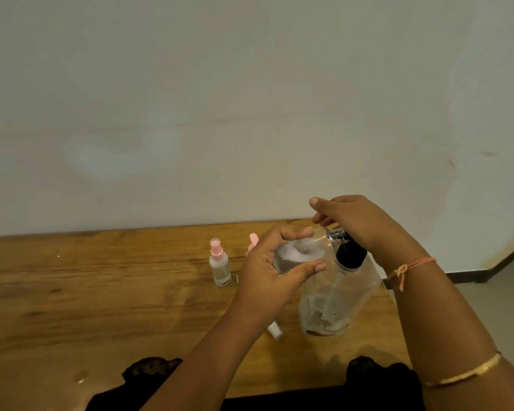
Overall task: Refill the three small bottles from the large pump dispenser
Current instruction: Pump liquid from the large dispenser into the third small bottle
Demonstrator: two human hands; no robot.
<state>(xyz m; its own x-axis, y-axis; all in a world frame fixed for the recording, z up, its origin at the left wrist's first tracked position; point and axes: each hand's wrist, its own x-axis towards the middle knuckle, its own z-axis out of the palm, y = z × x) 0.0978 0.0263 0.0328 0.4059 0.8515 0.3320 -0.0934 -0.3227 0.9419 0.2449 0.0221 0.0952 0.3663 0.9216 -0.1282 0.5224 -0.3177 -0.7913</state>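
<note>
The large clear pump dispenser (336, 304) stands on the wooden table (101, 292), with a black collar under its pump head. My right hand (365, 226) is closed over the pump head from above. My left hand (264, 280) grips a small clear bottle (297, 253), tilted, right against the pump's left side. A second small bottle (219, 264) with a pink spray cap stands upright to the left. Only the pink cap of a third bottle (253, 240) shows behind my left hand. A small white piece (276, 330) lies on the table under my left wrist.
A pale wall rises right behind the table's far edge. The table ends at the right near my right wrist, with floor (493, 307) beyond. A small wet patch (80, 378) sits near the front left. Dark clothing (149, 378) overlaps the front edge.
</note>
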